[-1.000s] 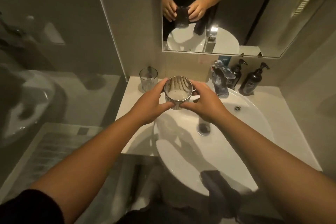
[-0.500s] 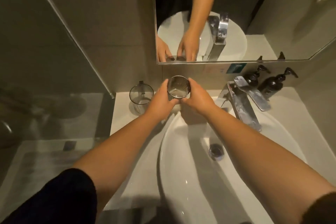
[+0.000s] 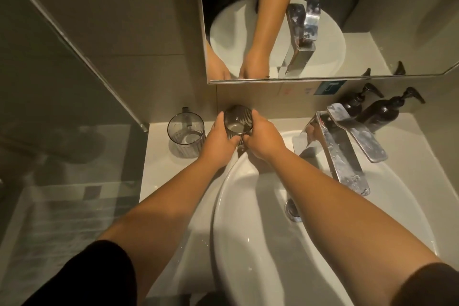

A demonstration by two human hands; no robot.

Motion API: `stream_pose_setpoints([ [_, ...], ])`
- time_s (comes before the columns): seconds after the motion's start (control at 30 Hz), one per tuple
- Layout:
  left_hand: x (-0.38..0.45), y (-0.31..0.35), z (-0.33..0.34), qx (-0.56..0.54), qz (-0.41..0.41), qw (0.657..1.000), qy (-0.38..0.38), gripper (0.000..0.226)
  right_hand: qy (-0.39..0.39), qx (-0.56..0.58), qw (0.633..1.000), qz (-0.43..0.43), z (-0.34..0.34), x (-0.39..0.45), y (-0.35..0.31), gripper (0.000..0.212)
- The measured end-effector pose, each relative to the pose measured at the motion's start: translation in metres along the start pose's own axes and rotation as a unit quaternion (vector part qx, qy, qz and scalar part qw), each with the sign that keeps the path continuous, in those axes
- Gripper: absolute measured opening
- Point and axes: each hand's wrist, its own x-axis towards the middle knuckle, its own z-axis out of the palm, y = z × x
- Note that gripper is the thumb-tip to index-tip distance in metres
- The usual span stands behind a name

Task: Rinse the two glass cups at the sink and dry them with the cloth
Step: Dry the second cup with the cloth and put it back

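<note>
We hold a small ribbed, smoky-grey glass cup [image 3: 238,122] upright between both hands at the back left of the white oval ceramic sink [image 3: 248,243], close to the wall below the mirror [image 3: 372,20]. Our left hand [image 3: 219,140] wraps its left side, and our right hand [image 3: 263,138] wraps its right side; the fingers [image 3: 229,143] of both curl round the cup's lower wall, meeting under its near side. Whether the cup's base touches the white desk [image 3: 161,169] we cannot tell. A second ribbed grey glass cup with a handle [image 3: 186,136] stands upright on the desk just left of our left hand. To the right, a chrome tap [image 3: 340,154] reaches over the basin, and two dark pump bottles [image 3: 377,112] stand behind it by the wall.
</note>
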Motion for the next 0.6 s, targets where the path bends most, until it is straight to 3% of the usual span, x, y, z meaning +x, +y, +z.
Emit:
stream_pose_setpoints([
  [0.3,0.005,0.001,-0.005,0.036,-0.007,0.999,-0.022,0.086,-0.015,-0.04,0.999,0.03,-0.003,0.002,-0.003,0.081],
  [0.47,-0.008,0.017,-0.015,0.054,-0.031,0.998,-0.015,0.094,-0.034,-0.041,0.998,0.033,-0.012,-0.002,-0.008,0.075],
  [0.6,-0.047,0.035,-0.033,0.116,0.011,0.993,-0.023,0.076,0.012,-0.082,0.996,0.017,-0.02,-0.017,-0.011,0.063],
])
